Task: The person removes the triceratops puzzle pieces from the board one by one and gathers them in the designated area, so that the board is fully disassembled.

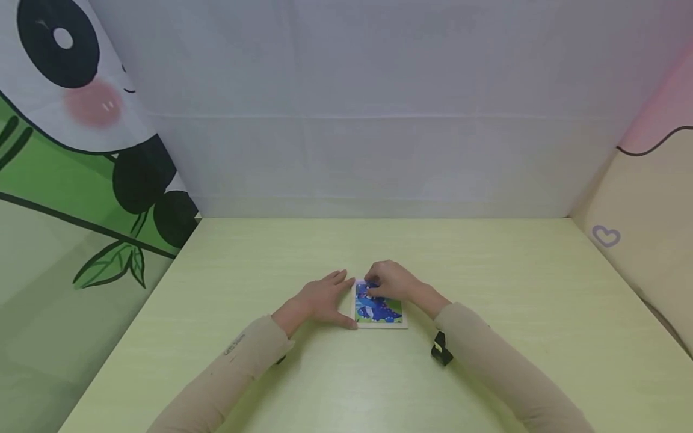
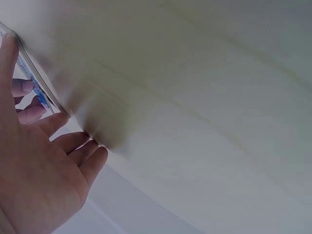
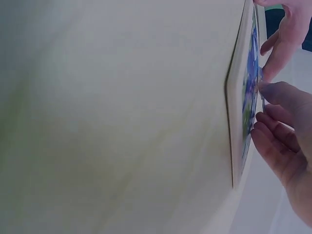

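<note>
A small picture puzzle with a pale frame lies flat on the table, showing a blue dinosaur on green. Against its left side rests my left hand, fingers spread, with the thumb at the near corner and the index finger at the far one. Over the puzzle's upper part, my right hand pinches a thin puzzle piece between thumb and fingers. Most of that piece is hidden by the fingers. In the left wrist view the puzzle's frame appears edge-on beside my left fingers.
The pale yellow table spreads around the puzzle. A white cloth wall stands along its far edge, with painted panels at the left and right. A black wrist strap piece hangs beneath the right cuff.
</note>
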A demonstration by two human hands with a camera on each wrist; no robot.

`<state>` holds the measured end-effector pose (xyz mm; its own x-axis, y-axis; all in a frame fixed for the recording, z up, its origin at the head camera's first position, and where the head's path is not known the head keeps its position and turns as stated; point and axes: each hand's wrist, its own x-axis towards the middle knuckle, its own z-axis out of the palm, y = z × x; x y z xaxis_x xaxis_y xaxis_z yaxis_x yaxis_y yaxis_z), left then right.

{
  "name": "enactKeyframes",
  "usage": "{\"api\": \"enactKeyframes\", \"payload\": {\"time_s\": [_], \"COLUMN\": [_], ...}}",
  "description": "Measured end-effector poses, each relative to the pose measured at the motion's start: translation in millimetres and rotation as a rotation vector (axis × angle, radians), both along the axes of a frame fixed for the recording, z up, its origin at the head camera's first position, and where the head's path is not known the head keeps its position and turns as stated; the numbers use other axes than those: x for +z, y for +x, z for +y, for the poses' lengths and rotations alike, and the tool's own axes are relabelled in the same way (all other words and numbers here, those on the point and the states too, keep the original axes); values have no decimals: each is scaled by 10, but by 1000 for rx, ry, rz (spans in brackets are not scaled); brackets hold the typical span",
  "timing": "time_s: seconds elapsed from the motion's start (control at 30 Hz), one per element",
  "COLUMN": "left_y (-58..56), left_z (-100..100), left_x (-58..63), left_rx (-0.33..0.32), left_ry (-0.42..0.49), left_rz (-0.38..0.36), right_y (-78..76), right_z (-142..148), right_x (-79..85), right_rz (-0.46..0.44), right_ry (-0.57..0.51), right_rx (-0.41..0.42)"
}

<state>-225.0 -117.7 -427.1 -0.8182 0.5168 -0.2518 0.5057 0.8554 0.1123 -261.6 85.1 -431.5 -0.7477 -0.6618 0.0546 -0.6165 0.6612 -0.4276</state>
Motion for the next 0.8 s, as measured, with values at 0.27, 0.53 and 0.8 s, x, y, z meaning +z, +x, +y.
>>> {"api": "enactKeyframes", "payload": {"time_s": [0.27,0.53,0.8], "left_y": [-4,-14,11], "left_z": [-5,1,-5], "left_x": [-17,-41,-19], "left_rx": [-4,3,4], "left_ry": [18,29,21], "left_rz": [-1,-6,-6], "right_y": [-11,-9,9], "right_z": [54,287,605], "right_x": [13,81,153], "right_rz": [26,22,14], "right_ry": [-17,-23,-39], "right_rx": [24,-3,-52]}}
